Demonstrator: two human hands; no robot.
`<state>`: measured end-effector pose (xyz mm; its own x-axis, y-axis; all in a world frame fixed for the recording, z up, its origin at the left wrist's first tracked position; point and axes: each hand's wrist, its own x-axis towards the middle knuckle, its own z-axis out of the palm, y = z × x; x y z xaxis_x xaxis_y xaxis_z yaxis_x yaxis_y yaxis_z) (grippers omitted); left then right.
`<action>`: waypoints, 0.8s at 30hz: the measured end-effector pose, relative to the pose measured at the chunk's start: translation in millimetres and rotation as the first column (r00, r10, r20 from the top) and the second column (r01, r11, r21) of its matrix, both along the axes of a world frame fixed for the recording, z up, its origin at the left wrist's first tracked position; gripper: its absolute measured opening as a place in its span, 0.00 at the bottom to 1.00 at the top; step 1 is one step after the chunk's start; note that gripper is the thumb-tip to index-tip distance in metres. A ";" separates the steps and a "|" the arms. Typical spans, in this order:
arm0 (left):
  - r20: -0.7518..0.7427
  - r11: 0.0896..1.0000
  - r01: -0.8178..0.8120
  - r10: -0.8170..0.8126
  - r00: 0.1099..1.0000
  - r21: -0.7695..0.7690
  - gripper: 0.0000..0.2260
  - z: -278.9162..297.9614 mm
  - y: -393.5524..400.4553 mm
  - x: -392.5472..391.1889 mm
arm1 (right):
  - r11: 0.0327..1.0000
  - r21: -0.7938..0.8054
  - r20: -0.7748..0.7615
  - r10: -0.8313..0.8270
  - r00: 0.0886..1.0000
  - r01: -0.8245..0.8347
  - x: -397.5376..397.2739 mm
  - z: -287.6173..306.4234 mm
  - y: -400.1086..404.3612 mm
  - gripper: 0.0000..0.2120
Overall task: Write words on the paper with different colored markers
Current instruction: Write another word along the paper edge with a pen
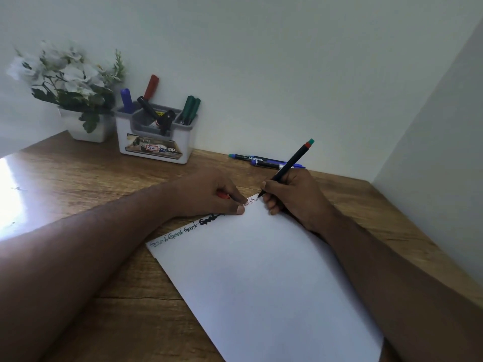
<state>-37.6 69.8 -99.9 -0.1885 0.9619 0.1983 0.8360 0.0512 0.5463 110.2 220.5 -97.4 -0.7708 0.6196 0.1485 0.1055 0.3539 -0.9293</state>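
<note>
A white sheet of paper (261, 270) lies at an angle on the wooden desk (91, 184). Along its top edge runs a row of handwritten words in green, black and red. My right hand (292, 197) grips a slim black marker (290, 163) with a red and green end, its tip touching the paper's top right corner. My left hand (209, 194) presses the paper's top edge with thumb and fingertips and has a small red cap (223, 195) tucked under its curled fingers.
A white and grey marker holder (156, 142) with blue, red, black and green markers stands at the back by the wall. A white pot of artificial flowers (86, 126) is to its left. Loose markers (264, 161) lie against the wall behind my right hand.
</note>
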 end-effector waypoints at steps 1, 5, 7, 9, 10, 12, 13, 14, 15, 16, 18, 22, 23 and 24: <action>-0.002 1.000 0.001 -0.001 1.000 0.002 0.11 0.0 0.1 -0.1 | 1.000 -0.002 0.002 -0.007 1.000 0.007 0.1 0.1 0.0 0.06; 0.004 1.000 0.003 -0.003 1.000 0.012 0.11 -0.3 0.3 -0.8 | 0.999 -0.041 -0.022 -0.028 0.999 0.027 1.1 1.1 0.9 0.07; 0.000 1.000 -0.001 0.001 1.000 0.011 0.11 -0.2 0.4 -0.4 | 0.999 -0.042 -0.018 -0.028 0.999 0.027 1.3 1.5 0.8 0.07; -0.004 1.000 -0.006 0.006 1.000 0.012 0.11 -0.3 0.6 0.1 | 0.999 -0.030 -0.005 -0.023 1.000 0.023 0.9 1.6 0.8 0.06; -0.004 1.000 -0.007 0.007 1.000 0.013 0.11 -0.2 0.4 0.3 | 0.999 -0.026 0.001 -0.024 1.000 0.024 0.6 1.7 1.0 0.06; 0.000 1.000 -0.010 0.010 1.000 0.011 0.11 0.3 -0.2 0.9 | 0.999 -0.028 0.002 -0.029 1.000 0.029 0.2 1.8 1.3 0.07; 0.004 1.000 -0.012 0.012 1.000 0.008 0.11 0.7 -0.6 1.2 | 0.999 -0.031 -0.002 -0.029 1.000 0.029 0.1 1.6 1.6 0.07; 0.008 1.000 -0.013 0.013 1.000 0.004 0.11 1.0 -0.8 1.2 | 0.999 -0.032 -0.005 -0.027 1.000 0.027 -0.1 1.2 2.2 0.07; 0.010 1.000 -0.014 0.014 1.000 0.001 0.12 1.3 -0.9 1.2 | 0.999 -0.030 -0.005 -0.022 1.000 0.022 -0.2 0.7 2.5 0.08; 0.011 1.000 -0.012 0.012 1.000 0.001 0.12 1.2 -0.8 1.0 | 1.000 -0.026 -0.004 -0.017 1.000 0.017 -0.3 0.2 2.7 0.08; 0.008 1.000 -0.005 0.005 1.000 0.003 0.12 0.9 -0.7 0.9 | 1.000 -0.022 0.000 -0.016 1.000 0.016 -0.3 -0.1 2.5 0.08; -0.011 1.000 0.002 -0.002 1.000 0.011 0.12 0.6 -0.8 1.1 | 0.999 -0.009 0.019 -0.050 0.999 0.050 0.9 2.2 1.2 0.07; -0.014 1.000 0.003 -0.003 1.000 0.011 0.12 0.6 -0.6 0.9 | 0.998 -0.014 0.016 -0.055 0.998 0.055 1.2 2.5 1.2 0.07; -0.013 1.000 0.001 -0.001 1.000 0.010 0.12 0.5 -0.5 0.6 | 0.998 -0.016 0.011 -0.057 0.998 0.057 1.5 2.5 1.2 0.07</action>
